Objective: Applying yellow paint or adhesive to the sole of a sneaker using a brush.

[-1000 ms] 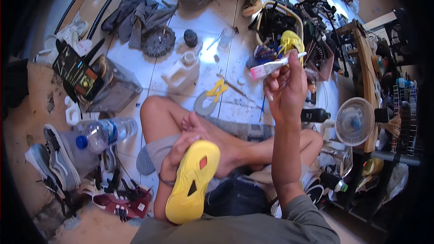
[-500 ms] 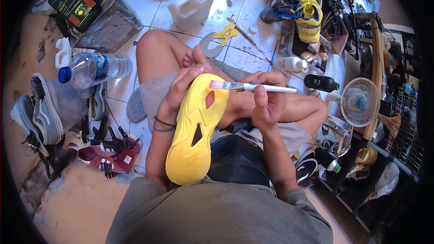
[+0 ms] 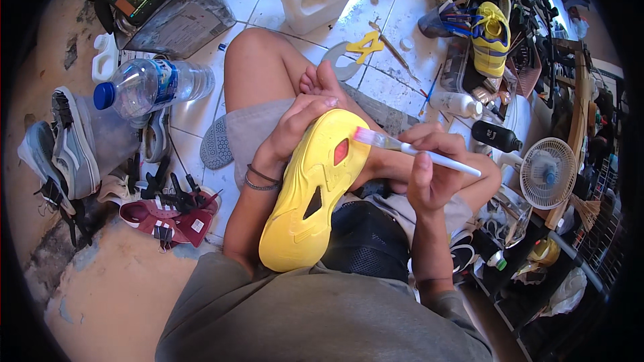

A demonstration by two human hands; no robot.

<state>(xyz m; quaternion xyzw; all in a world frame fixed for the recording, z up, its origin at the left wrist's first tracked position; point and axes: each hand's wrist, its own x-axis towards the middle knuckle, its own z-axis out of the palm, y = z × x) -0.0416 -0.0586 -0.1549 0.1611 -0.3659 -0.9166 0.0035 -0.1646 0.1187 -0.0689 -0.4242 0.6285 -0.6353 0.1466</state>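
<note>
Before our grey-green cloth shirt (image 3: 315,315) we hold a long, moulded yellow shoe sole (image 3: 318,169) aslant, our left hand (image 3: 294,127) curled round its upper left edge. Our right hand (image 3: 436,182) pinches a slim white-handled paintbrush (image 3: 402,147), flat pink-tipped bristles (image 3: 367,135) over the sole's upper right edge.

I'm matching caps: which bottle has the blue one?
The large, blue-capped clear bottle left of the left hand; the white bottle has a pale cap, the black bottle a dark one.
</note>
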